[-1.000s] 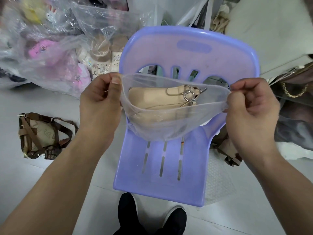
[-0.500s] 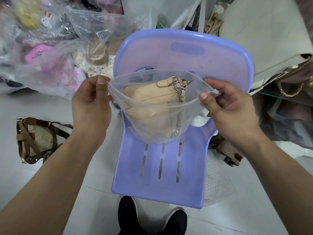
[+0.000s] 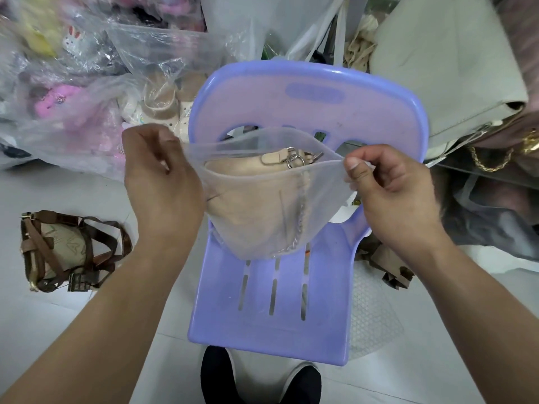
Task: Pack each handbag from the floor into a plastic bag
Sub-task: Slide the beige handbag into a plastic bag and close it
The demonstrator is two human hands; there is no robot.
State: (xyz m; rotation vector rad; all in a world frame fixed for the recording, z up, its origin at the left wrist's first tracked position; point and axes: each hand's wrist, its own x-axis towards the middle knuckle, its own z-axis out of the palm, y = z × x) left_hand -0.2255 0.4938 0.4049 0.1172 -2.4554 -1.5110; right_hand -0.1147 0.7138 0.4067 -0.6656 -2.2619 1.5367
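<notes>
Head view: left hand (image 3: 162, 173) and right hand (image 3: 388, 185) are pinching the plastic bag (image 3: 315, 196) mouth corners; beige handbag (image 3: 248, 199) is hanging inside, likely soft, light, best held by that rim.

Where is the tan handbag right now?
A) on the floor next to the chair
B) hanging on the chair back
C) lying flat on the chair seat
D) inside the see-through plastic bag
D: the tan handbag shows through the plastic bag, which the left hand and right hand hold open by its top edge above the purple chair.
</notes>
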